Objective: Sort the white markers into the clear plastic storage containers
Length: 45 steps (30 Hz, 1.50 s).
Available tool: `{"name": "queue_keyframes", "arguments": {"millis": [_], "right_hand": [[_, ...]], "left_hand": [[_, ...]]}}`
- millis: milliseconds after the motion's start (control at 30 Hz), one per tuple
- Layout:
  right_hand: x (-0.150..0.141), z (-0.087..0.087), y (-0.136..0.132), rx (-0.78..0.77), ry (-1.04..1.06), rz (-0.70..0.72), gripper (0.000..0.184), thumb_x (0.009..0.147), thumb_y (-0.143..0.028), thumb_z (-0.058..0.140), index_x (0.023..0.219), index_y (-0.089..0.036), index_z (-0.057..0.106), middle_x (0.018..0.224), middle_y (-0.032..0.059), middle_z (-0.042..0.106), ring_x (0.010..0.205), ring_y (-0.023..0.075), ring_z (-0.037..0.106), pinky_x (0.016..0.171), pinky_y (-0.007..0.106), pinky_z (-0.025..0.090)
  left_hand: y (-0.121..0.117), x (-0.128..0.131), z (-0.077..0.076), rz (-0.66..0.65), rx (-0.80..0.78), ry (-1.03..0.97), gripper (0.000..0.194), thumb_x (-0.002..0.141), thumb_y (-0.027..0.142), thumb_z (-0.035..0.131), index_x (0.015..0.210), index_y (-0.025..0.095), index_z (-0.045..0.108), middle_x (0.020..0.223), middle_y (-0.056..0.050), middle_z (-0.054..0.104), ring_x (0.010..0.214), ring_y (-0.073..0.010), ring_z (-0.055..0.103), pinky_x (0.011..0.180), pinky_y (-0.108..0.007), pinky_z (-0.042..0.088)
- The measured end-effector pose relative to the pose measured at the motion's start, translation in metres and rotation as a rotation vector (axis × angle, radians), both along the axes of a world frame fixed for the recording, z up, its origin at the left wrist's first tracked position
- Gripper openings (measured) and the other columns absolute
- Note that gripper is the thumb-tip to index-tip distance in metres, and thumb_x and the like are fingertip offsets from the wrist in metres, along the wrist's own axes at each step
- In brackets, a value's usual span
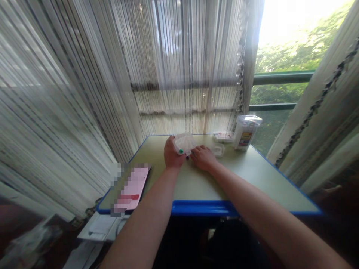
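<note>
At frame centre, the left hand (173, 157) grips a clear box (187, 141), a green piece (181, 151) at its lower edge. Just right, the right hand (204, 157) is low over the table (196, 186); its grip I cannot tell. A tub (244, 133) stands right of centre.

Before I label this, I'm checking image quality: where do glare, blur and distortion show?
Head view: upper-right sky burns out white; the table has a pale sheen at right; the striped curtain smears and stretches toward the left edge; a pink flat object is partly pixelated; the clear plastic box in the left hand looks soft.
</note>
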State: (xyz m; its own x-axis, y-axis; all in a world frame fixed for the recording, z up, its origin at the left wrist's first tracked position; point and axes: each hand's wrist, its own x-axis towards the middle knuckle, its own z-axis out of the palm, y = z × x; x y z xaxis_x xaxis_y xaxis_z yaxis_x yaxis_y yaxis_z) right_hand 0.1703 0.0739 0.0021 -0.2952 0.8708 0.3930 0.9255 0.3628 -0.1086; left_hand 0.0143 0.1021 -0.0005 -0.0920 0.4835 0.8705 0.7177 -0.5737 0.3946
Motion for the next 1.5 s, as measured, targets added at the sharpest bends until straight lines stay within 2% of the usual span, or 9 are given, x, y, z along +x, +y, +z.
{"name": "queue_keyframes", "arguments": {"millis": [200, 500, 633, 733, 900, 1067, 1233, 1333, 1500], "right_hand": [[-0.007, 0.008, -0.005, -0.031, 0.006, -0.146, 0.044, 0.093, -0.044, 0.028, 0.104, -0.02, 0.063, 0.097, 0.0112, 0.069, 0.096, 0.0265, 0.059, 0.077, 0.036, 0.043], [-0.004, 0.016, -0.005, -0.264, 0.12, -0.321, 0.038, 0.075, -0.033, 0.057, 0.109, -0.016, 0.062, 0.101, 0.0157, 0.068, 0.089, 0.0298, 0.064, 0.068, 0.035, 0.046], [0.003, 0.012, -0.005, -0.233, 0.352, -0.228, 0.044, 0.074, -0.031, 0.055, 0.115, -0.016, 0.061, 0.096, 0.013, 0.07, 0.087, 0.0269, 0.064, 0.069, 0.033, 0.046], [0.007, 0.007, -0.005, -0.229, 0.723, -0.16, 0.044, 0.077, -0.028, 0.05, 0.117, -0.012, 0.059, 0.077, 0.0077, 0.07, 0.072, 0.02, 0.064, 0.063, 0.028, 0.045], [0.007, 0.016, -0.011, -0.229, 1.478, 0.133, 0.03, 0.072, -0.036, 0.057, 0.092, -0.015, 0.063, 0.069, 0.003, 0.066, 0.057, 0.012, 0.057, 0.048, 0.021, 0.039], [0.013, 0.034, -0.018, -0.148, 1.711, 0.341, 0.017, 0.065, -0.029, 0.063, 0.074, -0.019, 0.052, 0.074, 0.0021, 0.068, 0.061, 0.0116, 0.06, 0.05, 0.021, 0.043], [0.012, 0.033, -0.023, -0.092, 1.651, 0.433, 0.024, 0.069, -0.033, 0.064, 0.079, -0.022, 0.045, 0.081, 0.0025, 0.07, 0.062, 0.013, 0.062, 0.05, 0.022, 0.045], [0.005, 0.025, -0.026, 0.002, 1.382, 0.432, 0.025, 0.072, -0.037, 0.064, 0.084, -0.021, 0.048, 0.09, 0.0051, 0.069, 0.063, 0.0121, 0.06, 0.051, 0.023, 0.044], [-0.002, 0.018, -0.031, 0.217, 0.857, 0.261, 0.017, 0.076, -0.032, 0.062, 0.087, -0.02, 0.062, 0.092, 0.0057, 0.064, 0.065, 0.0111, 0.056, 0.058, 0.023, 0.045]], "left_hand": [[-0.001, -0.001, 0.002, 0.031, 0.0, -0.009, 0.063, 0.055, 0.022, 0.069, 0.112, 0.019, 0.043, 0.106, -0.01, 0.057, 0.103, -0.027, 0.057, 0.091, -0.041, 0.047], [-0.002, -0.001, 0.003, 0.054, -0.007, 0.017, 0.059, 0.057, 0.023, 0.067, 0.112, 0.017, 0.044, 0.105, -0.012, 0.058, 0.103, -0.0276, 0.057, 0.09, -0.041, 0.047], [-0.004, -0.003, 0.004, 0.051, -0.005, 0.019, 0.058, 0.057, 0.022, 0.067, 0.11, 0.017, 0.045, 0.104, -0.011, 0.058, 0.102, -0.0276, 0.058, 0.09, -0.041, 0.047], [-0.003, -0.006, 0.005, 0.106, -0.024, -0.024, 0.059, 0.055, 0.019, 0.066, 0.11, 0.017, 0.045, 0.105, -0.012, 0.058, 0.103, -0.0281, 0.057, 0.09, -0.042, 0.047], [-0.003, -0.008, 0.007, 0.147, -0.069, -0.052, 0.054, 0.055, 0.016, 0.064, 0.105, 0.018, 0.046, 0.101, -0.011, 0.058, 0.1, -0.0286, 0.057, 0.087, -0.042, 0.048], [-0.005, -0.007, 0.007, 0.108, -0.046, 0.008, 0.057, 0.054, 0.013, 0.062, 0.108, 0.019, 0.044, 0.103, -0.01, 0.057, 0.1, -0.0274, 0.057, 0.088, -0.041, 0.047], [-0.006, -0.006, 0.007, 0.074, -0.028, 0.069, 0.058, 0.057, 0.02, 0.065, 0.111, 0.016, 0.043, 0.107, -0.013, 0.057, 0.105, -0.0289, 0.055, 0.092, -0.042, 0.045], [-0.006, -0.005, 0.006, 0.063, -0.015, 0.091, 0.06, 0.06, 0.025, 0.065, 0.114, 0.016, 0.041, 0.111, -0.014, 0.056, 0.107, -0.0295, 0.054, 0.093, -0.042, 0.045], [-0.002, -0.002, 0.001, 0.022, 0.031, 0.136, 0.063, 0.062, 0.028, 0.064, 0.119, 0.015, 0.039, 0.119, -0.017, 0.053, 0.114, -0.0305, 0.051, 0.097, -0.043, 0.042]]}}
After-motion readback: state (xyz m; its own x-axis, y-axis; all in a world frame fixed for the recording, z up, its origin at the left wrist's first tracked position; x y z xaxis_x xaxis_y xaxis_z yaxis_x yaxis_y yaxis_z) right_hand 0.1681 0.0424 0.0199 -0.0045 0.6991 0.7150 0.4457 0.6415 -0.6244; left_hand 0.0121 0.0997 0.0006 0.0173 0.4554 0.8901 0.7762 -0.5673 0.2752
